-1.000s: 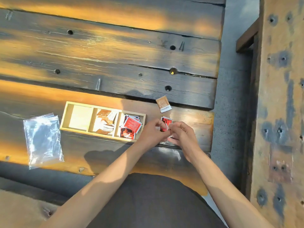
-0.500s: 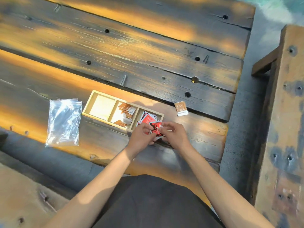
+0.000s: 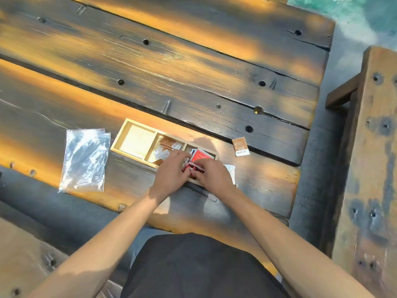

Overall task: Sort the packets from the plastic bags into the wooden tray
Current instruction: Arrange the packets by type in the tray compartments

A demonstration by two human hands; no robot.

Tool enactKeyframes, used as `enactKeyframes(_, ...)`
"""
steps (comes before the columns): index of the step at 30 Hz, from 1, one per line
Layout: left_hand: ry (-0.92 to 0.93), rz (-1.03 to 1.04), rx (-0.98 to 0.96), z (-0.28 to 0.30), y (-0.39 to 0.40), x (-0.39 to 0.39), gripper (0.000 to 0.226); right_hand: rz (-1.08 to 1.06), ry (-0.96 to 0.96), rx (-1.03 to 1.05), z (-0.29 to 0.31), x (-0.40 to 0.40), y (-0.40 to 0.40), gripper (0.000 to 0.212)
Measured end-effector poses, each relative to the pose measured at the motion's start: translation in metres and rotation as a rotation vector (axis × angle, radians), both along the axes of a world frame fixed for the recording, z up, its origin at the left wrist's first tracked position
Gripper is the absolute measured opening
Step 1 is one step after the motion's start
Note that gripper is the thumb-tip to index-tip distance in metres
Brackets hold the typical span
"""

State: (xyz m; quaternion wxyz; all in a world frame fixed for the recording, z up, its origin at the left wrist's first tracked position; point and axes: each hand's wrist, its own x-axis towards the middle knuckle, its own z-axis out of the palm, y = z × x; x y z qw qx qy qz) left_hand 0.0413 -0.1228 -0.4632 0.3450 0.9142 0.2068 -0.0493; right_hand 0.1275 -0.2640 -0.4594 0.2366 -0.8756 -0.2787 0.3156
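Note:
A pale wooden tray (image 3: 129, 127) with three compartments lies on the dark plank table. Its left compartment holds nothing, the middle one holds brown and white packets (image 3: 166, 145), and the right one holds red packets (image 3: 200, 155). My left hand (image 3: 171, 174) and my right hand (image 3: 213, 176) meet over the right compartment, fingers pinched on red packets (image 3: 194, 168) at its near edge. Part of a clear bag (image 3: 231, 171) shows by my right hand. One brown packet (image 3: 241, 146) lies loose on the table to the right of the tray.
An empty clear plastic bag (image 3: 84, 160) lies flat to the left of the tray. The table's right edge drops off near the loose packet, and a wooden bench (image 3: 373, 168) stands beyond the gap. A second bench runs along my side.
Both hands have moved left from the table beside the tray to over its right compartment, carrying the red packets. The camera has shifted, so everything sits further right.

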Motion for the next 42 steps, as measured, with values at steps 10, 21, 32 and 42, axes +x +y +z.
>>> enactKeyframes(10,0.014,-0.264,0.176,-0.008,0.008,0.013,0.048,-0.143,-0.218,0.02,-0.004,-0.011,-0.016,0.04)
enactKeyframes(21,0.077,-0.341,0.288,-0.003,0.014,0.011,0.038,-0.036,-0.193,-0.108,-0.007,-0.019,-0.014,0.04)
enactKeyframes(32,0.065,-0.464,0.369,0.003,0.019,0.019,0.032,-0.077,-0.084,0.072,-0.01,-0.011,-0.027,0.047)
enactKeyframes(42,0.251,-0.46,0.424,0.01,0.016,0.038,0.032,-0.146,-0.073,0.04,-0.01,-0.017,-0.012,0.034)
